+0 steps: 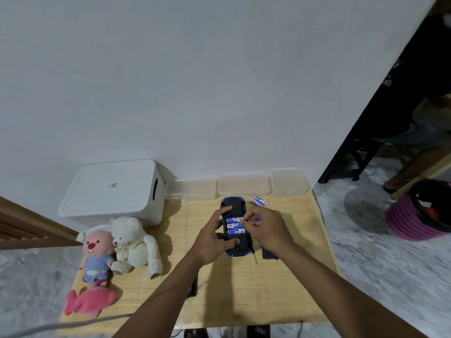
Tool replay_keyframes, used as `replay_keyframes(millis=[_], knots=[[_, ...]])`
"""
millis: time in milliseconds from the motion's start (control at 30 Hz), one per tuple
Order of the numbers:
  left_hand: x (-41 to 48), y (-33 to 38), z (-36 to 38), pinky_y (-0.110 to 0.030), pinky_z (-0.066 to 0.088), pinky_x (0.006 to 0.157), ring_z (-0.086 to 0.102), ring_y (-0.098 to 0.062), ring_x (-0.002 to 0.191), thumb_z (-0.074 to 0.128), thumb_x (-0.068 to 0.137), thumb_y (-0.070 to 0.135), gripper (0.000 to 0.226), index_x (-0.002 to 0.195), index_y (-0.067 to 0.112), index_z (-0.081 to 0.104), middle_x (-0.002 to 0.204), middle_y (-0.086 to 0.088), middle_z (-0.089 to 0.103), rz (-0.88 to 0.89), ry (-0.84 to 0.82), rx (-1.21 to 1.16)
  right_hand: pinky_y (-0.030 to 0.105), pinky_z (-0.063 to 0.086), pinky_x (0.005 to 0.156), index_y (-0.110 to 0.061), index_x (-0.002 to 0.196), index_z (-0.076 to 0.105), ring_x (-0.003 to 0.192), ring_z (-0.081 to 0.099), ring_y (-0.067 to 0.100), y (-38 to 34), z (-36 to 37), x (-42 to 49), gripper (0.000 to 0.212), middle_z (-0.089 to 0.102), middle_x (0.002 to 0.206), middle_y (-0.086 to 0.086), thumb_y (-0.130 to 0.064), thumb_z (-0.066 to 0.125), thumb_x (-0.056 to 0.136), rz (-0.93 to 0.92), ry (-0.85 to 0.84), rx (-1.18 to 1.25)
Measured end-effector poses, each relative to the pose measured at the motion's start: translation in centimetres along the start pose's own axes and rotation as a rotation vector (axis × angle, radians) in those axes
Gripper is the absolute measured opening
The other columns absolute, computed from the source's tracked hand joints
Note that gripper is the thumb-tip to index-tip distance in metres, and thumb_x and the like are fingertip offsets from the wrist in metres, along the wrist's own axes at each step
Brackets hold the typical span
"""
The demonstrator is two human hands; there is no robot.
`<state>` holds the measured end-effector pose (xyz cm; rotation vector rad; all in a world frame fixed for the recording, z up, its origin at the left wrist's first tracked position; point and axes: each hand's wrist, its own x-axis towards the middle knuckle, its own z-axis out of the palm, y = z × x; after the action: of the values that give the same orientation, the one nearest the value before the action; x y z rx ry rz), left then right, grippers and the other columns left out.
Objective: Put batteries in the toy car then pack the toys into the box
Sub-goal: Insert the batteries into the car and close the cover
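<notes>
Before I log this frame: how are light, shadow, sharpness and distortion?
Head view: dim, bluish light; a shadow on the table under the left forearm; labels on the batteries in the toy car too blurred to read; wide-angle lens makes the wall's right edge lean; no glare.

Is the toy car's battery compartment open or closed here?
Open: the toy car lies underside up with three batteries exposed, and a black cover lies on the table beside it.

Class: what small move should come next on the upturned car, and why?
Probably press the top battery fully into place. Three batteries lie in the car's open bay, the left hand grips the car, the right hand, pinching a small blue item, is at that battery, and the cover lies apart.
</notes>
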<state>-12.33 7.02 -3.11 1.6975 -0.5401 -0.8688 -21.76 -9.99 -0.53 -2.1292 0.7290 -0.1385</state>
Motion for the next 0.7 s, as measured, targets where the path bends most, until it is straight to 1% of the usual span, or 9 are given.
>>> replay_keyframes(millis=[67, 100, 233, 400, 533, 600, 700], knots=[[-0.1, 0.1, -0.1, -0.05, 0.06, 0.091, 0.066, -0.026, 0.114, 0.081, 0.08, -0.003, 0.083, 0.143, 0.039, 0.047, 0.123, 0.009, 0.07, 0.017, 0.016, 0.019, 0.035, 0.058, 0.076, -0.029, 0.086, 0.072, 0.079, 0.07, 0.008, -0.5, 0.4, -0.2, 0.01, 0.072, 0.088, -0.017, -0.037, 0.076, 0.081, 0.002, 0.016, -0.056], [-0.1, 0.2, -0.2, -0.05, 0.06, 0.092, 0.066, -0.024, 0.114, 0.081, 0.079, -0.003, 0.083, 0.143, 0.038, 0.046, 0.123, 0.007, 0.069, 0.024, 0.025, 0.025, 0.035, 0.058, 0.076, -0.029, 0.089, 0.072, 0.079, 0.07, 0.009, -0.6, 0.7, -0.3, 0.011, 0.072, 0.091, -0.015, -0.038, 0.075, 0.082, -0.001, 0.02, -0.082], [-0.4, 0.4, -0.3, -0.048, 0.059, 0.094, 0.065, -0.018, 0.115, 0.079, 0.078, -0.003, 0.085, 0.144, 0.037, 0.045, 0.126, 0.005, 0.067, 0.043, 0.046, 0.043, 0.038, 0.058, 0.081, -0.031, 0.099, 0.071, 0.096, 0.069, 0.015, -1.2, 1.6, -0.9, 0.02, 0.072, 0.103, -0.01, -0.041, 0.07, 0.082, -0.031, 0.055, -0.155], [-0.5, 0.4, -0.4, -0.048, 0.06, 0.092, 0.067, -0.016, 0.113, 0.081, 0.078, -0.001, 0.086, 0.144, 0.04, 0.045, 0.128, 0.003, 0.066, 0.043, 0.064, 0.051, 0.033, 0.055, 0.082, -0.027, 0.111, 0.073, 0.101, 0.068, 0.017, -2.3, 2.1, -1.2, 0.027, 0.073, 0.105, -0.007, -0.038, 0.067, 0.087, 0.024, 0.109, -0.205], [-0.7, 0.3, -0.2, -0.046, 0.061, 0.09, 0.068, -0.016, 0.11, 0.082, 0.078, 0.0, 0.086, 0.143, 0.043, 0.045, 0.128, 0.005, 0.066, 0.04, 0.087, 0.057, 0.032, 0.055, 0.079, -0.025, 0.105, 0.074, 0.101, 0.067, 0.016, -3.0, 2.6, -1.1, 0.026, 0.074, 0.102, -0.005, -0.039, 0.072, 0.083, 0.123, 0.127, -0.095], [-0.8, 0.3, 0.1, -0.045, 0.061, 0.089, 0.068, -0.015, 0.11, 0.082, 0.077, 0.0, 0.086, 0.142, 0.044, 0.045, 0.128, 0.008, 0.066, 0.043, 0.103, 0.059, 0.031, 0.055, 0.079, -0.026, 0.103, 0.074, 0.102, 0.067, 0.016, -3.2, 2.9, -1.1, 0.027, 0.073, 0.103, -0.004, -0.041, 0.075, 0.081, 0.173, 0.152, -0.033], [-0.7, 0.5, 0.5, -0.046, 0.059, 0.092, 0.069, -0.016, 0.108, 0.082, 0.076, 0.001, 0.086, 0.14, 0.045, 0.046, 0.125, 0.013, 0.067, 0.049, 0.131, 0.065, 0.027, 0.051, 0.077, -0.022, 0.104, 0.075, 0.101, 0.067, 0.016, -3.6, 3.0, -0.9, 0.027, 0.073, 0.105, -0.003, -0.037, 0.076, 0.082, 0.213, 0.193, 0.013]])
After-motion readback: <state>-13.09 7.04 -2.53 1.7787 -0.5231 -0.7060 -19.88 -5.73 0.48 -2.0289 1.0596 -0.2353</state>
